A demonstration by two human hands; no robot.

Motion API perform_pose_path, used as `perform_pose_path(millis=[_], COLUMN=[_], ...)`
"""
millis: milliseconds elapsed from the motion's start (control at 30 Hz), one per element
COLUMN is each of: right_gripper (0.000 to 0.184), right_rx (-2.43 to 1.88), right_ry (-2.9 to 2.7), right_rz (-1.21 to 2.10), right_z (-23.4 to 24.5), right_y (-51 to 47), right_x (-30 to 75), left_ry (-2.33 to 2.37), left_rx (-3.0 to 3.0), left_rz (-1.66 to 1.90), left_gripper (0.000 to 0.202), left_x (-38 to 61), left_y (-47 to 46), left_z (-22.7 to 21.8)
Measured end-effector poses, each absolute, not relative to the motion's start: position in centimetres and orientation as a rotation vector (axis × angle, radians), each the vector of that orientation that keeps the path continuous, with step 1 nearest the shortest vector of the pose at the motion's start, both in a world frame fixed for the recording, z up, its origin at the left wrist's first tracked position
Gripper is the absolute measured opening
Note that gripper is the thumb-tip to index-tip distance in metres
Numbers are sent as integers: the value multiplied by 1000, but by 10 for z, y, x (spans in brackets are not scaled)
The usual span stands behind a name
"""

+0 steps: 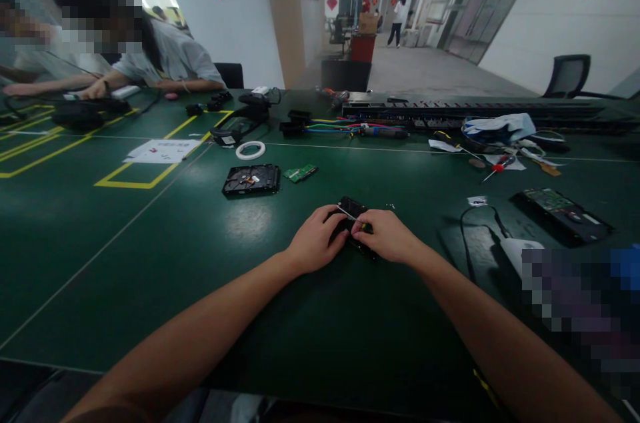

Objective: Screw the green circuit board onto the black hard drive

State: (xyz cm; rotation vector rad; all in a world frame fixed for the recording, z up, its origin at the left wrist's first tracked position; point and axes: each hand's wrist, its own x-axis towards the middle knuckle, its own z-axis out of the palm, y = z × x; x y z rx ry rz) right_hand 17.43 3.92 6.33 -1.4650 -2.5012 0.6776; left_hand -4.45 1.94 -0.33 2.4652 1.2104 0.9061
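Apparently midway, the left hand (315,239) braces a drive (353,205), grip unclear, while the right hand (389,235) pinches a tool (347,213), one board (301,173) loose at ten o'clock, another board (547,201) fitted at three.

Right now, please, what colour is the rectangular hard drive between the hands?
The rectangular hard drive is black, per the head view.

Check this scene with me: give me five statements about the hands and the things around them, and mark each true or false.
1. The left hand and right hand are at the same hard drive. True.
2. The white tape roll lies right of both hands. False: the white tape roll lies to their left.
3. The right hand holds a thin metal tool. True.
4. The green board sits on top of a drive. False: the green board lies beside another drive.
5. Both hands are raised clear of everything. False: they are at the drive.
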Motion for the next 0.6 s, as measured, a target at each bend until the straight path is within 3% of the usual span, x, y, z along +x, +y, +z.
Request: perform_pose_path(millis=[600], right_gripper=[13], right_rx=[-1487], right_ry=[-2499], right_rz=[637], right_z=[67], right_y=[38], right_x=[175], left_ry=[1210], left_rx=[2478], left_rz=[896], left_gripper=[41], left_x=[-44], left_y=[19], left_z=[-2])
